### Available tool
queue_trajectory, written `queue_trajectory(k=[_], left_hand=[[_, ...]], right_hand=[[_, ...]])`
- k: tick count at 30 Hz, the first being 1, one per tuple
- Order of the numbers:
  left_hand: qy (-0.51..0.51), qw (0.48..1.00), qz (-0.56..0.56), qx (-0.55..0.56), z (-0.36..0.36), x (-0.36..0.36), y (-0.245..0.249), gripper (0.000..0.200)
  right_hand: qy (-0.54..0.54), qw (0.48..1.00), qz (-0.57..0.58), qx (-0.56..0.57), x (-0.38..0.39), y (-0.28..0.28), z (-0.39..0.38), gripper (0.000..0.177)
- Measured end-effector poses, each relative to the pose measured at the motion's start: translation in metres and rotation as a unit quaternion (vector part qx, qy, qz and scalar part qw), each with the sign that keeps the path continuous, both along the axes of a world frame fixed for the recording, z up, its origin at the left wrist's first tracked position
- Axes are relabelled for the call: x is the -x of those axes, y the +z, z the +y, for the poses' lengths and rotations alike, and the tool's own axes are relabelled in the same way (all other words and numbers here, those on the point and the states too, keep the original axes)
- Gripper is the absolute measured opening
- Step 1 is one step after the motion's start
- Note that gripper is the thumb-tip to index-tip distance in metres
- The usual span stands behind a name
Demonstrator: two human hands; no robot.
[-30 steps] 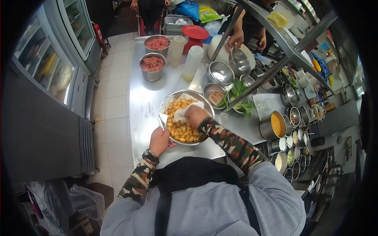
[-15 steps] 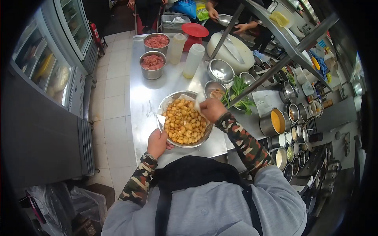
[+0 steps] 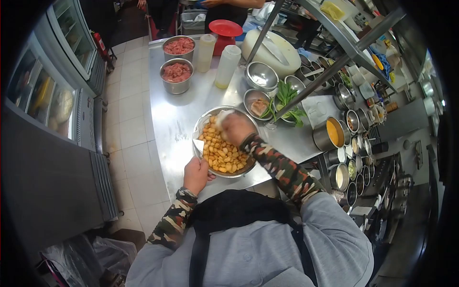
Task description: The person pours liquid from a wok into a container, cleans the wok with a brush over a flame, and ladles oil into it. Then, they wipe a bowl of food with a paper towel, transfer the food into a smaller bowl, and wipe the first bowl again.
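A metal bowl in front of me holds many small golden, fried-looking pieces. My left hand is closed on the bowl's near left rim, thumb on top, beside a white paper corner sticking up. Over the far part of the pieces is my right hand, smeared by motion, with a crumpled white paper towel in its fingers. The hand hides some of the pieces. Just beyond it sits a small metal bowl with a pale brown piece of food inside.
Two metal pots of raw meat and two squeeze bottles stand at the back. Green leaves lie by a slanting shelf post. Several pots, including one of orange liquid, are at right. Another person's arm shows behind.
My right hand has swept left from the bowl's right rim onto the pieces, carrying the paper towel. My left hand stays at the rim. The view has shifted slightly.
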State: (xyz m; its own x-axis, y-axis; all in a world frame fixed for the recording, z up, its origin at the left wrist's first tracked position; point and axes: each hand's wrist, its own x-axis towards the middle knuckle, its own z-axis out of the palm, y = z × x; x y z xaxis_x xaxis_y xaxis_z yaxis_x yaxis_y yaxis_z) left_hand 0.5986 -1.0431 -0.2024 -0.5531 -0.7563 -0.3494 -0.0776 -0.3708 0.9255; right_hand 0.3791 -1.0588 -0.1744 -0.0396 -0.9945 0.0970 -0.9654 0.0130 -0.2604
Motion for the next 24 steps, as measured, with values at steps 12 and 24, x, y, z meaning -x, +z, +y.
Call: queue_trajectory(k=[12, 24], left_hand=[[-0.012, 0.999, 0.033, -0.034, -0.013, -0.005, 0.006, 0.023], [-0.037, 0.999, 0.016, 0.006, -0.019, 0.0, 0.003, 0.025]], right_hand=[[0.001, 0.992, 0.101, -0.08, 0.018, 0.055, 0.04, 0.016], [0.107, 0.991, -0.033, -0.071, -0.011, 0.011, 0.017, 0.033]])
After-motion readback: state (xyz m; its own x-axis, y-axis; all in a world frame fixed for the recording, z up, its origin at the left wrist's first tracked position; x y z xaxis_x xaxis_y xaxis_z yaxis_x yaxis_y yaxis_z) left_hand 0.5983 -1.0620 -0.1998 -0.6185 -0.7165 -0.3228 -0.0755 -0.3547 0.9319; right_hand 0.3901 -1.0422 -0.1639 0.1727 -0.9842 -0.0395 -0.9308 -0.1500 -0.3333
